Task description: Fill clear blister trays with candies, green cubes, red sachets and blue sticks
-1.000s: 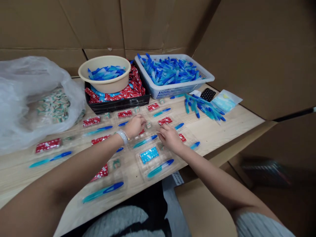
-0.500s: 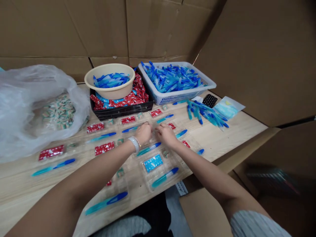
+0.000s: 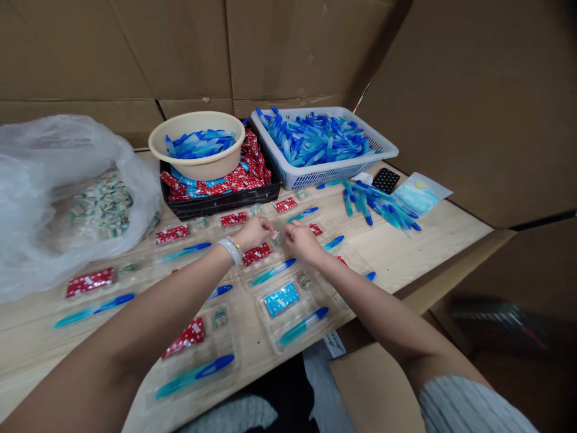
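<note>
My left hand [image 3: 253, 233], a bracelet at its wrist, has its fingers pinched over the far side of a clear plastic tray [image 3: 246, 278]. Close to its fingertips is a small green-and-white striped piece [image 3: 276, 238]; whether they grip it I cannot tell. My right hand [image 3: 301, 242] is curled just right of that piece, its fingertips pointing down; whatever it may hold is hidden. In this tray lie a red patterned packet [image 3: 256, 254] and a blue knife-shaped piece [image 3: 274, 272]. Nearer me, another tray holds a blue packet [image 3: 282, 299] and a similar blue piece [image 3: 303, 326].
Several more filled trays spread over the wooden table [image 3: 433, 231]. Behind them stand a black box [image 3: 225, 204] of packets, a cream basin [image 3: 198, 117] and a white basket [image 3: 331, 174] of blue pieces. A plastic bag [image 3: 49, 240] of striped pieces lies left. Loose blue pieces [image 3: 383, 207] lie right.
My left hand has drawn back to the left, apart from my right hand, uncovering the red packet and the small striped piece. My right hand has hardly moved.
</note>
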The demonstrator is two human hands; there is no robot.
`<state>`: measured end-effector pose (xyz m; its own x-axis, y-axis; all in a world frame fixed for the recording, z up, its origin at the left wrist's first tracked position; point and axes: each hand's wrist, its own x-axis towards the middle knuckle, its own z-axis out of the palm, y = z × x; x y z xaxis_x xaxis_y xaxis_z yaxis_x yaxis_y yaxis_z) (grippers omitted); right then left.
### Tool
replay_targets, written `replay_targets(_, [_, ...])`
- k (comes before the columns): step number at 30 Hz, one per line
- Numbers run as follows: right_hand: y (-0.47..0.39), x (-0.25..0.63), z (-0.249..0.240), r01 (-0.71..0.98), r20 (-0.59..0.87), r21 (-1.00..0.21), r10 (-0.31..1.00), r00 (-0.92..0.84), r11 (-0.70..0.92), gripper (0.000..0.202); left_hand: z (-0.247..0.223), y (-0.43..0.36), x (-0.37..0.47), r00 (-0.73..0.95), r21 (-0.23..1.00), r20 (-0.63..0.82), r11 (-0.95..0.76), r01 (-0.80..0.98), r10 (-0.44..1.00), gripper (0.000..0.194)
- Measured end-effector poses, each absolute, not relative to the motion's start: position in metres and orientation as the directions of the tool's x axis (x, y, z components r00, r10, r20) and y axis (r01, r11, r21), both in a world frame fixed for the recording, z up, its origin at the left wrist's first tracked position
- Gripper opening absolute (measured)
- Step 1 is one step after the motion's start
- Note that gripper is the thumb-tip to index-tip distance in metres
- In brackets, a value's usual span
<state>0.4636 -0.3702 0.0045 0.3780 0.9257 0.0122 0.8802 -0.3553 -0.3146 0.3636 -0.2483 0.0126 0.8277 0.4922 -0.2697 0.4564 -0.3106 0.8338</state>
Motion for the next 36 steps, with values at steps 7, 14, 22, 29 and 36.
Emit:
replay_targets(7, [-0.365,0.466,0.007,0.879,0.011,-0.351,0.937,0.348,-0.323,0.018,0.015,-0.238,0.365,0.859,0.843,-0.247,-0.337,0.419,0.45,0.009])
replay_targets(14, [-0.364,0.465,0.016,0.908,-0.044,-0.294,0.954,0.297,-0.297,0.018,0.02,-0.231,0.362,0.877,0.83,-0.273,-0.364,0.423,0.396,0.012])
replay_targets(22, [-0.37,0.473,0.024,0.872,0.035,-0.287,0.906,0.422,-0.396,0.023,0.011,-0.254,0.374,0.888,0.714,-0.24,-0.549,0.435,0.392,0.007])
replay_targets(29, [-0.38,0.468,0.018,0.883,-0.002,-0.303,0.927,0.376,-0.358,0.021,0.013,-0.257,0.371,0.915,0.609,-0.124,-0.698,0.376,0.384,0.009])
replay_targets(36, [-0.379,0.459,0.013,0.95,-0.039,-0.184,0.968,0.249,-0.252,0.024,0.021,-0.242,0.365,0.916,0.654,-0.024,-0.687,0.317,0.4,0.018])
